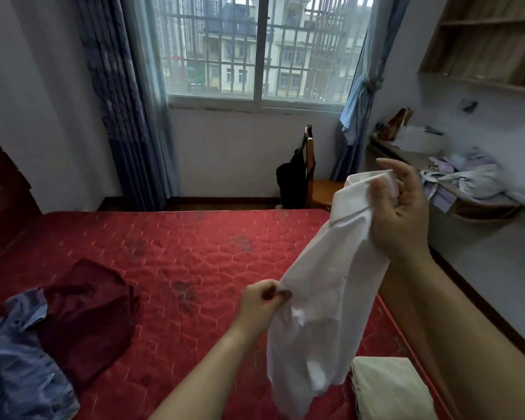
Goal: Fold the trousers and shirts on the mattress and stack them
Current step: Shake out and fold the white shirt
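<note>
At the near right edge of the red quilted mattress (194,247) lies a folded cream-coloured garment (388,389), flat and squared off. Just above it hangs a white cotton shirt (322,298), held clear of the bed in the air, its lower end dangling in front of the cream fold. The left hand (262,300) pinches the shirt's left edge about midway down, thumb and fingers closed tight on the cloth. The right hand (402,213), raised higher and farther right, has its fingers curled around the bunched collar end, gripping it firmly. On the near left of the mattress sits a crumpled blue denim garment (22,359), touching and partly overlapping a rumpled dark maroon garment (88,310) just beyond it. Both lie well apart from the shirt. Past the far side of the bed stands a wooden chair (319,183) with a black bag (291,180) hung on its back, beneath a barred window (261,47) flanked by blue patterned curtains (122,101). At the right wall, a shelf (482,204) holds a heap of pale clothes (467,177).
</note>
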`<action>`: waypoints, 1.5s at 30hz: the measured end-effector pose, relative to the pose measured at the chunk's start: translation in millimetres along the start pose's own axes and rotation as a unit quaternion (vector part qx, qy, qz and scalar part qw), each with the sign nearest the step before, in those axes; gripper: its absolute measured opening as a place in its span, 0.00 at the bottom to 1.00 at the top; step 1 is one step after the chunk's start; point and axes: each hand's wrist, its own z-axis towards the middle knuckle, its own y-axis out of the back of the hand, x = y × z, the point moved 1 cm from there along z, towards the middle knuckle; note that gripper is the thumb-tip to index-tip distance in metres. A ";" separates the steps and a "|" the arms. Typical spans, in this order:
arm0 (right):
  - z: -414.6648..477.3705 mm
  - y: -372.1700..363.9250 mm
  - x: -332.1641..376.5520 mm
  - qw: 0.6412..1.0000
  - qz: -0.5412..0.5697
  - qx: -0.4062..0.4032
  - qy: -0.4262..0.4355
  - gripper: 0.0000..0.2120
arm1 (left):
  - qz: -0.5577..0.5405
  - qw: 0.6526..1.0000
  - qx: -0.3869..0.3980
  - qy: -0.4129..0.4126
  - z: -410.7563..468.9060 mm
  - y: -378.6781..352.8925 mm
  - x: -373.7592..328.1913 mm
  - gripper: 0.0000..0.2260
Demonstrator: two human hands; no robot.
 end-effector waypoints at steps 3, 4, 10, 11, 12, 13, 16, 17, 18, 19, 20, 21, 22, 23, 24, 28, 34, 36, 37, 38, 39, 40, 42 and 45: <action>6.5 14.7 -4.9 0.999 0.009 -0.049 -0.010 0.09 | -0.012 0.996 -0.065 -0.057 5.0 25.1 -9.5 0.07; 7.5 17.0 -6.5 0.998 0.011 -0.065 -0.012 0.09 | -0.016 0.994 -0.073 -0.075 4.4 33.0 -11.0 0.06; -10.4 -4.2 -14.1 0.997 0.019 -0.029 -0.069 0.08 | 0.085 0.988 -0.085 -0.095 -22.5 43.4 -2.9 0.08; -12.7 -5.8 -16.2 0.996 0.025 -0.039 -0.075 0.08 | 0.068 0.983 -0.127 -0.112 -25.2 51.7 -4.5 0.08; -14.8 -8.0 -17.8 0.995 0.029 -0.047 -0.082 0.08 | 0.069 0.977 -0.154 -0.129 -28.1 61.4 -5.2 0.10; -17.3 -11.7 -19.1 0.994 0.032 -0.048 -0.092 0.07 | 0.095 0.973 -0.157 -0.140 -31.8 71.1 -5.0 0.14; -31.7 -29.1 -20.0 0.991 0.047 -0.020 -0.122 0.07 | 0.228 0.961 -0.096 -0.120 -54.7 89.6 4.0 0.21; -36.8 -34.2 -19.9 0.991 0.048 -0.015 -0.125 0.07 | 0.250 0.957 -0.096 -0.112 -61.6 94.6 6.1 0.21; -42.1 -38.6 -19.2 0.990 0.050 -0.016 -0.129 0.07 | 0.258 0.954 -0.111 -0.109 -68.6 102.2 6.8 0.21; -45.6 -40.2 -19.0 0.989 0.051 -0.024 -0.135 0.07 | 0.255 0.951 -0.134 -0.112 -73.2 109.4 6.1 0.21; -48.2 -40.9 -18.0 0.988 0.054 -0.036 -0.140 0.06 | 0.244 0.950 -0.154 -0.117 -77.7 115.8 4.1 0.20; -51.5 -41.9 -14.8 0.987 0.058 -0.047 -0.143 0.06 | 0.232 0.951 -0.167 -0.119 -84.3 121.3 2.3 0.20; -55.0 -43.4 -9.7 0.986 0.062 -0.051 -0.144 0.06 | 0.219 0.955 -0.168 -0.114 -91.4 123.9 1.2 0.19; -59.8 -45.9 -2.8 0.986 0.064 -0.047 -0.144 0.06 | 0.211 0.959 -0.158 -0.101 -100.5 124.0 1.5 0.18; -65.9 -49.0 5.4 0.987 0.067 -0.039 -0.144 0.06 | 0.210 0.963 -0.145 -0.087 -111.3 123.2 2.8 0.18; -96.0 -52.1 43.3 0.989 0.063 -0.039 -0.130 0.05 | 0.199 0.960 -0.174 -0.091 -157.4 138.6 2.2 0.17; -175.8 -36.8 115.2 0.992 0.061 -0.030 -0.109 0.06 | 0.191 0.956 -0.183 -0.126 -259.0 182.9 -6.4 0.19; -209.6 -29.6 141.4 0.993 0.061 -0.030 -0.095 0.07 | 0.169 0.961 -0.180 -0.125 -298.5 194.6 -5.9 0.19; -225.1 -25.5 153.5 0.994 0.061 -0.032 -0.090 0.07 | 0.167 0.961 -0.179 -0.126 -316.6 200.2 -6.0 0.20; -239.6 -21.6 164.8 0.994 0.060 -0.031 -0.089 0.07 | 0.167 0.962 -0.177 -0.128 -333.3 205.3 -6.9 0.20; -251.9 -17.6 175.4 0.994 0.058 -0.030 -0.091 0.07 | 0.165 0.962 -0.176 -0.130 -347.8 209.6 -8.6 0.20; -261.6 -14.1 185.7 0.994 0.056 -0.028 -0.092 0.07 | 0.161 0.962 -0.176 -0.133 -359.7 213.6 -11.8 0.20; -273.5 -6.9 205.2 0.994 0.049 -0.033 -0.096 0.07 | 0.152 0.964 -0.174 -0.130 -376.2 220.8 -21.2 0.18; -277.1 4.0 225.5 0.993 0.043 -0.047 -0.101 0.06 | 0.161 0.965 -0.160 -0.131 -385.8 228.8 -35.5 0.16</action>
